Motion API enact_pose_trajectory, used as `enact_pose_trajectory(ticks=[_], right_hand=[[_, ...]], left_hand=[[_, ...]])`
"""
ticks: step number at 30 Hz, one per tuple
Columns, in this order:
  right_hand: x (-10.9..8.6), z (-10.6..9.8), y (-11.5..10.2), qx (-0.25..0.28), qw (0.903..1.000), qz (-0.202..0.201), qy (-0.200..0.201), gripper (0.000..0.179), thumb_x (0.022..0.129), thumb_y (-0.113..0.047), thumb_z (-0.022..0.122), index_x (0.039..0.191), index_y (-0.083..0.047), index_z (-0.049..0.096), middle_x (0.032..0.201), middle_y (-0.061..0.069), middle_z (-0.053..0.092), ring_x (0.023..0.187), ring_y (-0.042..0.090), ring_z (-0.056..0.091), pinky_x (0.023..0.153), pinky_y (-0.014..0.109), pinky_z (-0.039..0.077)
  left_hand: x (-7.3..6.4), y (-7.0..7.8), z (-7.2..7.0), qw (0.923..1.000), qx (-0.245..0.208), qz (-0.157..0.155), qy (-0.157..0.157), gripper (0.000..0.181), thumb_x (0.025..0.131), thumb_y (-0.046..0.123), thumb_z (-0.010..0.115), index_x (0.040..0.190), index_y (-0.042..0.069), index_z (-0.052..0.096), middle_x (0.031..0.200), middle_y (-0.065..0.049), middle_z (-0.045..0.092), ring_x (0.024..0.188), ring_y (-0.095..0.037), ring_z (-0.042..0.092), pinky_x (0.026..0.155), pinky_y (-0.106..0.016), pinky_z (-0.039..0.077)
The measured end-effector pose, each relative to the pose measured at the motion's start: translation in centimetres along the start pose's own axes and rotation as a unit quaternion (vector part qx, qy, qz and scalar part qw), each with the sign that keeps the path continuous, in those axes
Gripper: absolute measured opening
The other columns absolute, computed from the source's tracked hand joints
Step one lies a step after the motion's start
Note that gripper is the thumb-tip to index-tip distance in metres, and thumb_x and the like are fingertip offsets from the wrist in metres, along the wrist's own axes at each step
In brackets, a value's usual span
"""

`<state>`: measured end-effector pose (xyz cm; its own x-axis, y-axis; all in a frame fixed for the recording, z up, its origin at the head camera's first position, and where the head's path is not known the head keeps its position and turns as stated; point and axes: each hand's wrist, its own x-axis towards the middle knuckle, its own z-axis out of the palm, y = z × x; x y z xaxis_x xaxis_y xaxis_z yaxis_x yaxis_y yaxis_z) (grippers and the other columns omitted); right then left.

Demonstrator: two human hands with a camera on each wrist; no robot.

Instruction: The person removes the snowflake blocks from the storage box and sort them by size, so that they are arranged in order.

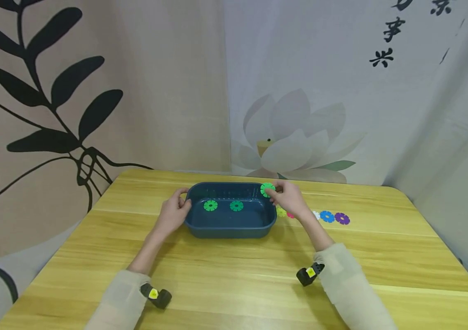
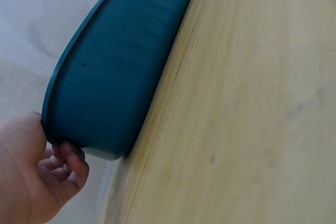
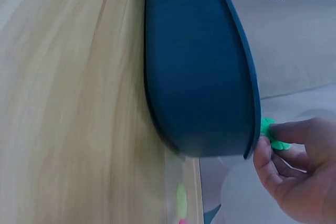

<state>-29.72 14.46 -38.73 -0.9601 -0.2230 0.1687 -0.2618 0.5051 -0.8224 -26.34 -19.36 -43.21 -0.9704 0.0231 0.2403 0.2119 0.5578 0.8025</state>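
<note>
A dark blue plastic basin (image 1: 231, 233) stands on the wooden table, with two green notched discs (image 1: 210, 206) lying inside it. My left hand (image 1: 173, 211) grips the basin's left end, thumb over the rim and fingers curled beneath it outside, as the left wrist view shows with the hand (image 2: 39, 169) at the rim. Between thumb and fingers, my right hand (image 1: 289, 198) pinches another green flower-shaped disc (image 1: 267, 189) above the basin's right rim. In the right wrist view this disc (image 3: 274, 134) is right beside the rim, partly covered by the fingers.
Right of the basin, a row of discs lies on the table (image 1: 234, 284): yellow (image 1: 281, 212), pink, white, blue (image 1: 327, 217) and purple (image 1: 342, 218). My right forearm hides part of this row. A printed curtain (image 1: 176, 91) hangs behind the table's far edge.
</note>
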Motion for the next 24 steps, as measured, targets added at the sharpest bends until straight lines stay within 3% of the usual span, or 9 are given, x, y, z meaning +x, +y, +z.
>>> enact_pose_trajectory(ticks=[6,14,24], right_hand=[[-0.4,-1.2,1.2,-0.003,0.9999,0.009,0.008,0.015,0.099,-0.009,0.061,0.097,0.006,0.064,0.088,0.024,0.069,0.083,0.045,0.067,0.080,0.052,0.056],[-1.3,-3.2,2.8,-0.021,0.9994,0.024,0.007,0.019,0.100,-0.010,0.056,0.101,0.008,0.064,0.096,0.028,0.068,0.086,0.045,0.068,0.082,0.054,0.054],[-2.7,-6.8,5.9,-0.071,0.9967,0.038,0.008,0.025,0.100,-0.011,0.053,0.106,0.012,0.063,0.097,0.028,0.069,0.086,0.039,0.070,0.075,0.040,0.058]], left_hand=[[0.0,0.0,0.0,1.0000,0.001,0.001,0.001,0.041,0.101,0.005,0.052,0.140,-0.007,0.047,0.069,-0.003,0.047,0.058,-0.016,0.044,0.055,-0.027,0.038],[-0.1,0.1,0.0,1.0000,0.005,0.000,0.003,0.042,0.101,0.005,0.053,0.140,-0.008,0.047,0.070,-0.004,0.048,0.059,-0.017,0.044,0.055,-0.028,0.038],[0.0,0.0,0.0,1.0000,0.007,-0.003,0.002,0.042,0.101,0.006,0.053,0.141,-0.007,0.047,0.071,-0.004,0.049,0.060,-0.017,0.045,0.056,-0.028,0.039]])
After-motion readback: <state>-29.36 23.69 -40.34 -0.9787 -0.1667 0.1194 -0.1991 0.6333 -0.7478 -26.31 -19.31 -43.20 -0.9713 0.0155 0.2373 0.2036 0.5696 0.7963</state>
